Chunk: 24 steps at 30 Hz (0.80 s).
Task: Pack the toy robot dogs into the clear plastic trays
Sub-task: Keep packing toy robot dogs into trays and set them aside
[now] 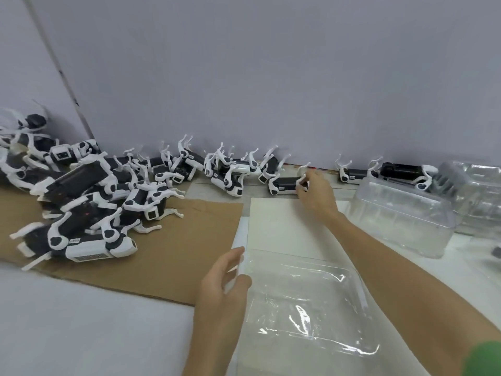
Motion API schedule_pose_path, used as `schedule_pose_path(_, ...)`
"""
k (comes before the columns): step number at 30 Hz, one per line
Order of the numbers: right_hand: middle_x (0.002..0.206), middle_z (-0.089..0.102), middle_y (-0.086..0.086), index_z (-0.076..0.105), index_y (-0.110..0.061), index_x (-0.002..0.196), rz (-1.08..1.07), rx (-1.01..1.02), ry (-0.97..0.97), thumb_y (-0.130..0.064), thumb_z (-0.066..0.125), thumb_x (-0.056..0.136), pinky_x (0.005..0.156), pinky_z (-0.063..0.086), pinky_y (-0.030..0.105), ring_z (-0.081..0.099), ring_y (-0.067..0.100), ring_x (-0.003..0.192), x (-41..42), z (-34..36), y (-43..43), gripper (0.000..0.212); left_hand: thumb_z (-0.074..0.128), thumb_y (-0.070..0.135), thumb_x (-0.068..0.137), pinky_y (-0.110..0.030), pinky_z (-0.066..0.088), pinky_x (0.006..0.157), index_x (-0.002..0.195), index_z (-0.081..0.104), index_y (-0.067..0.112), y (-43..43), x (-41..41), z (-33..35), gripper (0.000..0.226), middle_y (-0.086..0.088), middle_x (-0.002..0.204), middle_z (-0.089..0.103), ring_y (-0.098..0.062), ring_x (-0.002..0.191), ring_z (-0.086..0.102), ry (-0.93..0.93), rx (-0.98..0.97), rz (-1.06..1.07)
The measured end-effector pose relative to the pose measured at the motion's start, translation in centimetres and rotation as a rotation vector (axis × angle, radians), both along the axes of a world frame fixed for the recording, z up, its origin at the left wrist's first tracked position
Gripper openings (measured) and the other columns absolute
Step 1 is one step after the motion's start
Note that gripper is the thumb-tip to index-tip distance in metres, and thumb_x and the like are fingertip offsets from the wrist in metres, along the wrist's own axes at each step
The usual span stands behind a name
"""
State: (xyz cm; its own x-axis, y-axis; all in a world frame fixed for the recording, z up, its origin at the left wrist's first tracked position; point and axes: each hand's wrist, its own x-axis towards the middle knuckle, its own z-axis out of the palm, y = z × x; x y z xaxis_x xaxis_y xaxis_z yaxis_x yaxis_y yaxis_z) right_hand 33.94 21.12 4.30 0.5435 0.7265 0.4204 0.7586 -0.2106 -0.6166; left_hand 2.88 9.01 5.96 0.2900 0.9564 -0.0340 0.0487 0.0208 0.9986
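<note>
Glossy clear tray (311, 294) lies rim-pinched by left hand (225, 280) while right hand (315, 192) grips a boxy toy dog (283, 185).

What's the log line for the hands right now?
left hand: holds clear tray edge | right hand: grips toy dog by wall

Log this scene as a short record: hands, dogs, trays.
right hand: grips a dog lying by the wall
left hand: at left edge of front tray, grip unclear
front tray contents: no dogs visible in it
dog pile: far left, partly on cardboard
other dogs: a row along the wall
spare trays: stacked at right
</note>
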Motion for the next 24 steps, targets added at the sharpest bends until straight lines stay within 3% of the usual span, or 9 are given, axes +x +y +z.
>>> schedule_pose_path(5, 0.095, 0.057, -0.005, 0.056, -0.015, 0.092, 0.016, 0.01, -0.117, -0.017, 0.06, 0.086, 0.066, 0.038, 0.033, 0.054, 0.021, 0.081, -0.8, 1.5, -2.1, 0.007, 0.056, 0.006, 0.094, -0.011, 0.042, 0.079, 0.108, 0.065, 0.041, -0.8, 0.2, 0.1, 0.04, 0.027, 0.113, 0.065, 0.011, 0.104, 0.058, -0.005, -0.015, -0.063)
schedule_pose_path(9, 0.075, 0.05, -0.009, 0.049, -0.018, 0.086, 0.051, 0.116, -0.179, -0.015, 0.062, 0.08, 0.057, 0.031, 0.032, 0.046, 0.013, 0.06, -2.3, 4.6, -5.8, 0.015, 0.059, 0.014, 0.094, -0.019, 0.045, 0.084, 0.107, 0.07, 0.039, -1.2, 0.1, 0.4, 0.03, 0.023, 0.11, 0.068, 0.01, 0.1, 0.061, -0.064, -0.076, -0.107)
schedule_pose_path(11, 0.07, 0.052, -0.007, 0.05, -0.017, 0.087, 0.097, 0.185, -0.205, -0.011, 0.062, 0.078, 0.056, 0.04, 0.035, 0.048, 0.015, 0.054, -3.6, 6.6, -8.1, 0.017, 0.058, 0.022, 0.097, -0.025, 0.049, 0.085, 0.105, 0.072, 0.037, -1.5, 0.2, 0.7, 0.022, 0.019, 0.11, 0.07, 0.0, 0.104, 0.063, -0.088, -0.093, -0.119)
schedule_pose_path(15, 0.105, 0.06, -0.002, 0.054, -0.011, 0.091, 0.269, 0.334, -0.34, -0.005, 0.063, 0.078, 0.062, 0.052, 0.041, 0.056, 0.008, 0.054, -6.8, 10.8, -13.4, 0.017, 0.062, 0.032, 0.096, -0.033, 0.052, 0.092, 0.116, 0.064, 0.034, -2.2, 0.2, 1.7, 0.02, 0.015, 0.115, 0.069, -0.008, 0.111, 0.063, -0.136, 0.079, -0.057)
schedule_pose_path(18, 0.123, 0.053, -0.004, 0.055, -0.01, 0.095, 0.427, 0.347, -0.411, -0.008, 0.065, 0.084, 0.064, 0.055, 0.032, 0.064, 0.007, 0.067, -9.6, 13.0, -17.1, 0.015, 0.062, 0.045, 0.087, -0.029, 0.054, 0.083, 0.126, 0.06, 0.029, -2.1, -0.3, 2.5, 0.042, 0.01, 0.118, 0.071, -0.013, 0.106, 0.068, -0.265, 0.148, -0.182)
schedule_pose_path(21, 0.124, 0.051, -0.003, 0.058, -0.009, 0.099, 0.577, 0.318, -0.462, -0.01, 0.064, 0.089, 0.067, 0.054, 0.024, 0.064, 0.005, 0.083, -12.5, 13.2, -20.1, 0.011, 0.066, 0.048, 0.08, -0.027, 0.054, 0.076, 0.13, 0.06, 0.026, -2.3, -0.4, 2.9, 0.055, -0.001, 0.119, 0.072, -0.019, 0.097, 0.07, -0.33, 0.166, -0.364)
schedule_pose_path(24, 0.115, 0.057, 0.0, 0.064, -0.011, 0.102, 0.67, 0.327, -0.419, -0.007, 0.066, 0.09, 0.07, 0.055, 0.023, 0.064, 0.01, 0.087, -14.7, 12.5, -21.9, 0.013, 0.076, 0.036, 0.073, -0.034, 0.056, 0.074, 0.12, 0.065, 0.013, -2.7, -0.1, 2.6, 0.053, -0.011, 0.111, 0.073, -0.029, 0.091, 0.071, -0.379, 0.194, -0.361)
